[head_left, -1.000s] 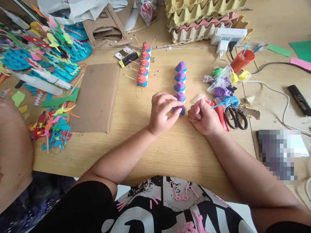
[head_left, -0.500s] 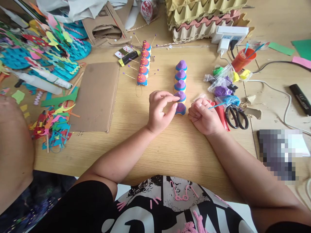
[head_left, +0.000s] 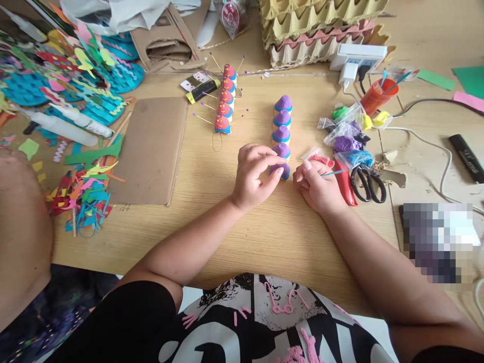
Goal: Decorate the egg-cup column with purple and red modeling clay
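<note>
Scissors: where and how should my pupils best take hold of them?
Probably by the black loops, coming from the near side: the loops lie exposed, facing the person, while the blades are out of sight by the blue bag.

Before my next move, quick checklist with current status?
1. Blue stick in the right hand: ok, gripped, one end sticking out.
2. Stick's other end visible: cannot tell its state, hidden by the fist.
3. Left hand at the purple-and-blue strip: ok, fingers at its near end; firm contact cannot tell.
4. Near bump fully in view: not ok, fingers cover part of it.
5. Red-and-blue strip clear of both hands: ok, standing apart.
6. Scissors out of the hands: ok, lying right of the right hand.
</note>
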A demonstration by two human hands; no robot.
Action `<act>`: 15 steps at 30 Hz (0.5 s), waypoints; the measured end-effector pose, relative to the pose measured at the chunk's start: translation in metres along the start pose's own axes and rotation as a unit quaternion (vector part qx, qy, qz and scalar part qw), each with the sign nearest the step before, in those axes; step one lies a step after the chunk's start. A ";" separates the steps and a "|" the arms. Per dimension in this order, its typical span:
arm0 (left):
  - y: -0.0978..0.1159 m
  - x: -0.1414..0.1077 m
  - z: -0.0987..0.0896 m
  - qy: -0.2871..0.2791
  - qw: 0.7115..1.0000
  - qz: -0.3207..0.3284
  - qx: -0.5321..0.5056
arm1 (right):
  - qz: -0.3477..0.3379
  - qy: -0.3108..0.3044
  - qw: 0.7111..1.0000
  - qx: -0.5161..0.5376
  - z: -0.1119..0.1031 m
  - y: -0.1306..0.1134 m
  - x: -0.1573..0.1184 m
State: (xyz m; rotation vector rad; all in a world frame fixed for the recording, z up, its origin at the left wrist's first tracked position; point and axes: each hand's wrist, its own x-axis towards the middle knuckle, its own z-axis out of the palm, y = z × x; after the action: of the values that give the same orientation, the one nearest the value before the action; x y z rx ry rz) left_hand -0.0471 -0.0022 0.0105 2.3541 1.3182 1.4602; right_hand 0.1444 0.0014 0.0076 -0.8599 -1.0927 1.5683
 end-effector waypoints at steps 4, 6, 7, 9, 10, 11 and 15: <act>0.000 0.000 0.001 0.016 1.000 0.010 -0.017 | 0.004 0.003 1.000 0.026 0.003 -0.004 0.000; 0.000 0.000 0.001 0.011 1.000 0.005 -0.019 | 0.006 0.004 1.000 0.026 0.004 -0.006 0.000; 0.000 0.000 0.001 0.006 1.000 -0.002 -0.017 | 0.008 0.007 1.000 0.023 0.004 -0.006 0.000; 0.000 -0.001 0.001 -0.005 1.000 -0.017 -0.004 | 0.011 0.015 1.000 0.014 0.004 -0.006 0.000; -0.001 -0.001 0.001 -0.008 1.000 -0.024 0.002 | 0.013 0.019 1.000 0.009 0.003 -0.006 0.000; -0.001 -0.001 0.001 -0.006 1.000 -0.029 0.006 | 0.014 0.022 1.000 0.005 0.003 -0.005 0.000; -0.002 -0.001 0.001 0.014 0.999 -0.035 -0.002 | 0.010 0.024 1.000 -0.002 0.003 -0.005 0.000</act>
State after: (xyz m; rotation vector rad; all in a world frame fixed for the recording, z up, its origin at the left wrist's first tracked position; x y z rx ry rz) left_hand -0.0474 -0.0008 0.0084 2.2696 1.3877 1.4788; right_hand 0.1436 0.0009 0.0131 -0.9097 -1.0573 1.5546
